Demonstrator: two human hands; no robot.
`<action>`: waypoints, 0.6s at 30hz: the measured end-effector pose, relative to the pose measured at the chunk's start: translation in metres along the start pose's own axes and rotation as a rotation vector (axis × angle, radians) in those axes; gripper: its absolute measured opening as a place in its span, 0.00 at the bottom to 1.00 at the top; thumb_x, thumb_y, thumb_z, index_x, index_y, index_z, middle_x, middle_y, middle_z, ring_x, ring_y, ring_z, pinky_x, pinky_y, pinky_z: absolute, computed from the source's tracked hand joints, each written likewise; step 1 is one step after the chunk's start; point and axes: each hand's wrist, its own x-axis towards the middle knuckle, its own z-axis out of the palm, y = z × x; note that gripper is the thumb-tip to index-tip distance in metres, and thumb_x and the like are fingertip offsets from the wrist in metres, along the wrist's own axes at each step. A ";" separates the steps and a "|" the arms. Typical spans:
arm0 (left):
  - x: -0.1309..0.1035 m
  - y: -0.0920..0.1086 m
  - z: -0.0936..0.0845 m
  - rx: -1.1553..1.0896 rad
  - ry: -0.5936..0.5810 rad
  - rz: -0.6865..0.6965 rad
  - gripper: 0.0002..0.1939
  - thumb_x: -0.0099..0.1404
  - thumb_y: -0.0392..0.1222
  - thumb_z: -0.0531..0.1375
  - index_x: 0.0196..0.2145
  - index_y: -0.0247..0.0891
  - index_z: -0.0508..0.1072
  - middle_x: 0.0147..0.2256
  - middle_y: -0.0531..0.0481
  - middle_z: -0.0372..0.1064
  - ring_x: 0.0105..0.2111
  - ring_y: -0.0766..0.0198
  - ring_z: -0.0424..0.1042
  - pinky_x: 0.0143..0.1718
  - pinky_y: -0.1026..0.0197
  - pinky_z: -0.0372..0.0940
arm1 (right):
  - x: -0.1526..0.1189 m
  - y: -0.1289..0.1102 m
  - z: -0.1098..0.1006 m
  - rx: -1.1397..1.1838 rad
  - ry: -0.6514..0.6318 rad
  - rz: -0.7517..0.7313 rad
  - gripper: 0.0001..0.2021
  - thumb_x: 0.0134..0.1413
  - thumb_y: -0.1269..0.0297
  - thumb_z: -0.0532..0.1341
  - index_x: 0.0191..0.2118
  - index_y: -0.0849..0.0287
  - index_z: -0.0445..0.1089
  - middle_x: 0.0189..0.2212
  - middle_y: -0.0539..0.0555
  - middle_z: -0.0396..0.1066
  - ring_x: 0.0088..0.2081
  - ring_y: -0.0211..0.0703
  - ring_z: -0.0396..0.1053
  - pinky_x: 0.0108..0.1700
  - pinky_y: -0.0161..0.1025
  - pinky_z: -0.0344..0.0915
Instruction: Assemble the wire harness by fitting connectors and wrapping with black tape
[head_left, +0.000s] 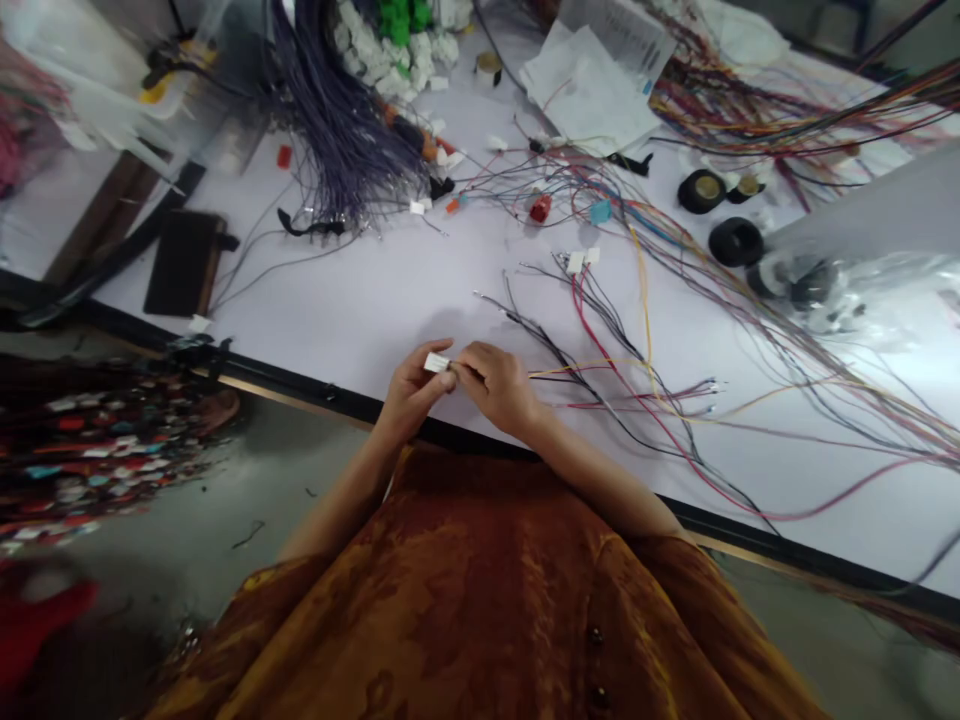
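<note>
Near the table's front edge, my left hand (412, 392) is closed on a small white connector (436, 362), gripping it between thumb and fingers. Against it, my right hand (495, 385) pinches wires at the connector's right end; the fingertips hide where they enter. Yellow and dark wires (559, 376) come out on the right side of my right hand and run to the right across the table. Further right lie loose red and black wires with bare metal terminals, and two white connectors (583, 260) with wires attached.
A bundle of purple wires (337, 130) and a pile of white connectors (397, 60) lie at the back. Black tape rolls (702, 190) sit at the right, near a clear plastic bag (840, 295). A dark flat box (184, 262) is at the left. Harnesses hang below the left edge.
</note>
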 end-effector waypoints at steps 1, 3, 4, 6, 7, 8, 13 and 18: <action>0.000 -0.004 0.003 -0.091 0.008 -0.034 0.22 0.57 0.51 0.70 0.47 0.40 0.76 0.28 0.54 0.70 0.27 0.69 0.68 0.33 0.64 0.66 | 0.001 -0.001 0.001 -0.021 0.011 0.003 0.11 0.65 0.67 0.54 0.30 0.57 0.64 0.30 0.51 0.67 0.34 0.38 0.62 0.38 0.36 0.56; 0.001 -0.012 0.010 -0.223 0.047 -0.079 0.19 0.56 0.52 0.70 0.41 0.39 0.76 0.29 0.53 0.70 0.27 0.70 0.68 0.33 0.64 0.66 | 0.002 0.000 0.003 -0.091 0.056 0.014 0.10 0.64 0.68 0.55 0.30 0.57 0.63 0.32 0.53 0.66 0.36 0.41 0.62 0.41 0.38 0.57; 0.001 -0.015 0.014 -0.250 0.075 -0.083 0.17 0.57 0.52 0.69 0.39 0.39 0.76 0.29 0.52 0.70 0.28 0.70 0.69 0.34 0.64 0.66 | 0.001 0.001 0.004 -0.120 0.086 0.015 0.09 0.64 0.68 0.56 0.29 0.57 0.63 0.33 0.54 0.66 0.37 0.42 0.62 0.42 0.39 0.58; 0.002 -0.018 0.020 -0.249 0.125 -0.058 0.15 0.59 0.51 0.68 0.37 0.39 0.75 0.31 0.52 0.72 0.30 0.70 0.70 0.37 0.64 0.67 | -0.004 0.007 0.006 -0.126 0.141 0.011 0.10 0.64 0.67 0.57 0.29 0.57 0.61 0.34 0.55 0.65 0.38 0.43 0.62 0.43 0.40 0.58; 0.002 -0.017 0.022 -0.233 0.149 -0.039 0.14 0.60 0.50 0.68 0.37 0.39 0.75 0.32 0.52 0.72 0.30 0.70 0.70 0.37 0.64 0.67 | -0.006 0.010 0.007 -0.105 0.162 0.013 0.10 0.64 0.65 0.57 0.29 0.57 0.61 0.34 0.54 0.65 0.38 0.42 0.62 0.42 0.39 0.58; 0.001 -0.016 0.023 -0.208 0.177 -0.019 0.13 0.61 0.50 0.67 0.37 0.39 0.75 0.32 0.52 0.73 0.30 0.71 0.69 0.37 0.65 0.67 | -0.009 0.014 0.008 -0.077 0.171 0.018 0.10 0.65 0.64 0.57 0.30 0.57 0.61 0.34 0.54 0.65 0.37 0.41 0.62 0.40 0.38 0.58; -0.003 -0.009 0.026 0.061 0.243 0.049 0.08 0.60 0.42 0.68 0.36 0.38 0.75 0.30 0.54 0.72 0.30 0.71 0.71 0.37 0.66 0.68 | -0.021 0.027 0.009 -0.039 0.136 0.074 0.07 0.66 0.62 0.56 0.37 0.57 0.64 0.34 0.52 0.67 0.34 0.38 0.64 0.36 0.35 0.58; -0.005 -0.007 0.033 0.093 0.382 0.046 0.12 0.58 0.44 0.69 0.36 0.36 0.74 0.35 0.52 0.75 0.30 0.70 0.74 0.37 0.66 0.70 | -0.033 0.043 0.005 -0.167 0.046 0.052 0.08 0.68 0.62 0.55 0.45 0.58 0.68 0.39 0.54 0.71 0.37 0.38 0.69 0.36 0.33 0.62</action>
